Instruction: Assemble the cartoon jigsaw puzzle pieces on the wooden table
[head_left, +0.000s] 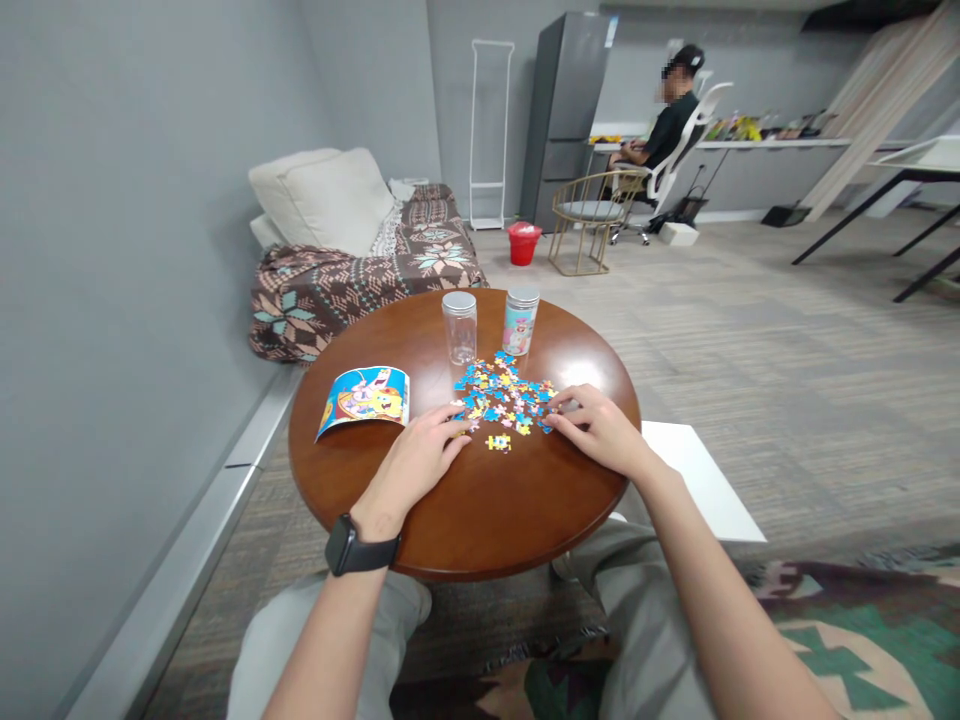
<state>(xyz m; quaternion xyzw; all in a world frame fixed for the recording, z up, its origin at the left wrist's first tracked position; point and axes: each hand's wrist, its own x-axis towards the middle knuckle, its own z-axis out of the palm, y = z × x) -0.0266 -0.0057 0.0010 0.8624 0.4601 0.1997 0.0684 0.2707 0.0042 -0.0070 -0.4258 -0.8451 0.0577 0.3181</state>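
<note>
A loose pile of small jigsaw puzzle pieces (504, 392), blue, yellow and pink, lies on the round brown table (480, 510). Just in front of the pile sits a small joined cluster of yellow puzzle pieces (498, 442). My left hand (426, 450), with a black watch on its wrist, rests at the pile's left edge, fingers stretched toward the pieces. At the right edge, my right hand (596, 425) has its fingertips among the pieces, thumb and fingers apart. A curved picture sheet (366, 396) with cartoon figures lies left of my left hand.
Behind the pile stand a clear jar (461, 335) with a silver lid and a jar with a printed label (519, 325). Beyond the table are a covered sofa (420, 240), a red bin (523, 243), a gold-framed chair (592, 215) and a seated person (671, 125).
</note>
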